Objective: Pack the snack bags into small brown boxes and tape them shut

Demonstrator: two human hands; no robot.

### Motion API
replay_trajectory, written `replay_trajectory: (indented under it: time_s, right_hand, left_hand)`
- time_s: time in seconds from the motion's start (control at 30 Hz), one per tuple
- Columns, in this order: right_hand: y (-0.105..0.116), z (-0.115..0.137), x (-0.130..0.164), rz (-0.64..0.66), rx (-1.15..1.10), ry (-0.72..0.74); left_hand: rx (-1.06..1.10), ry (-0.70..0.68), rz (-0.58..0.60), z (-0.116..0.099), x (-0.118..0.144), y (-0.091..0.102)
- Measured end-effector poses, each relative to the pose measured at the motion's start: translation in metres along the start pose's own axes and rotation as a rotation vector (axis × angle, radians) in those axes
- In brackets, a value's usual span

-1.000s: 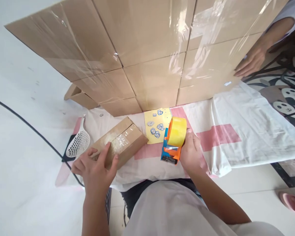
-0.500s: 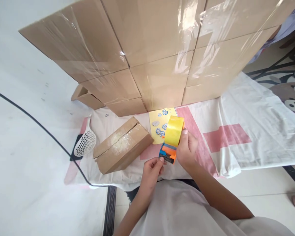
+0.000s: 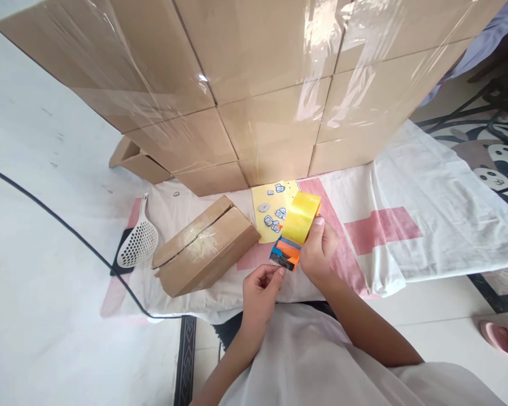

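Note:
My right hand [image 3: 319,248] grips a tape dispenser [image 3: 285,254], blue and orange with a black cutting edge, loaded with a wide yellow-looking roll of tape [image 3: 301,217]. It is held up above the table's front edge, tilted. Just below the cutting edge, my left hand [image 3: 260,287] is closed in a pinch, thumb against finger, on what looks like the tape's end; the clear film itself barely shows. Left of the hands lies a closed cardboard box [image 3: 205,248] with clear tape across its top seam. Behind the roll is a yellow sheet [image 3: 260,225] with small drawn cut-outs.
A large wall of taped-together cardboard [image 3: 271,124] stands along the back. A small open box [image 3: 141,163] sits behind its left end. At left, a white slotted skimmer [image 3: 139,245] rests on a dark flat object [image 3: 121,254], near a black cable [image 3: 68,223]. White-and-pink cloth [image 3: 440,248] covers the table.
My left hand has shifted slightly down from the dispenser's cutting edge, leaving a small gap. The dispenser has tilted a little in my right hand. The whole view has shifted slightly.

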State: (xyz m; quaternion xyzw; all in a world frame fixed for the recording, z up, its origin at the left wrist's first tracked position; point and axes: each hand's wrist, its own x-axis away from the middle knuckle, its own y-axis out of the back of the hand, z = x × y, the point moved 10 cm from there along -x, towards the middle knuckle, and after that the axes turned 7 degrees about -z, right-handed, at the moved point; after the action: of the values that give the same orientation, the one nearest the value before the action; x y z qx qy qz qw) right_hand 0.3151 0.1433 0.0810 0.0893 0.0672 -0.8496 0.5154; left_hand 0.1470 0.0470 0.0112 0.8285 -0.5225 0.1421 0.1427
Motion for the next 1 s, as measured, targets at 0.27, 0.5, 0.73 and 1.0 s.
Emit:
replay_trajectory:
  time_s: [0.27,0.5,0.73,1.0]
  right_hand:
    - [-0.011,-0.003,0.008,0.021,-0.049,-0.027]
    - [-0.022,-0.024,-0.004,-0.032,-0.188,-0.262]
    - [-0.03,-0.033,-0.013,-0.055,-0.294,-0.397]
    - [-0.023,-0.045,-0.051,-0.165,-0.406,-0.395]
  left_hand:
    - [0.19,0.115,0.053,0.014,0.0,-0.011]
    - [0.255,-0.037,-0.01,0.006,-0.002,-0.008]
    - [0.136,-0.144,-0.047,-0.01,0.005,-0.009]
    - [0.019,-0.147,-0.03,-0.012,0.018,-0.005]
